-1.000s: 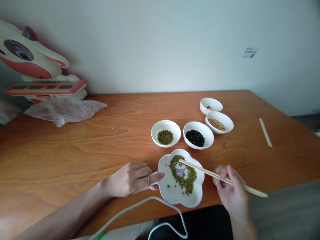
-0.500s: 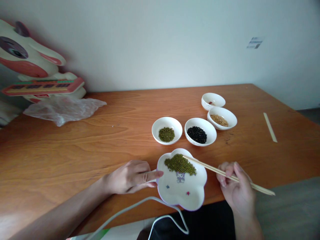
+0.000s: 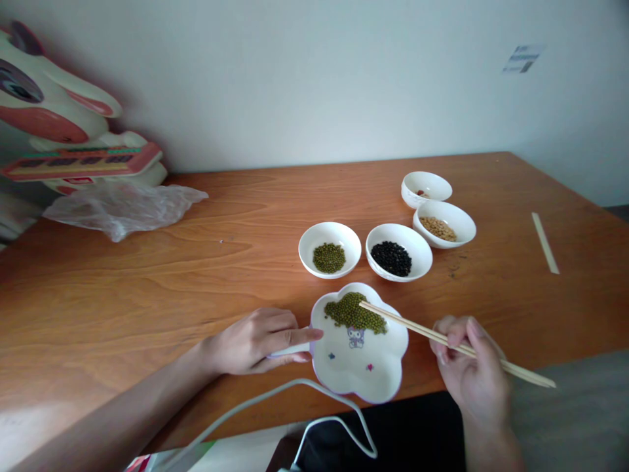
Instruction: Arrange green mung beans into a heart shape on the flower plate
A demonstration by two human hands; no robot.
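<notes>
My left hand (image 3: 268, 341) grips the short handle of a white flower-shaped dish (image 3: 348, 377) with a purple rim, its index finger on the rim. Green mung beans (image 3: 354, 313) lie heaped in the dish's far half, above a printed cartoon figure. In my right hand (image 3: 472, 360) is a pair of wooden chopsticks (image 3: 422, 330), fingers closed round them; the tips touch the bean heap. Just beyond the dish stand a white bowl (image 3: 305, 252) with mung beans and another white bowl (image 3: 423, 259) with black beans.
Farther right are a bowl (image 3: 466, 229) of yellowish beans and a bowl (image 3: 442, 190) with a few reddish bits. A paper strip (image 3: 545, 244) lies at the right. A plastic bag (image 3: 122, 210) and cow-shaped toy keyboard (image 3: 78, 164) sit at the left. A white cable (image 3: 246, 412) crosses the front edge.
The view has shifted slightly. Both hands keep their grips, and the chopstick tips remain at the mung bean heap, whose shape looks nearly the same.
</notes>
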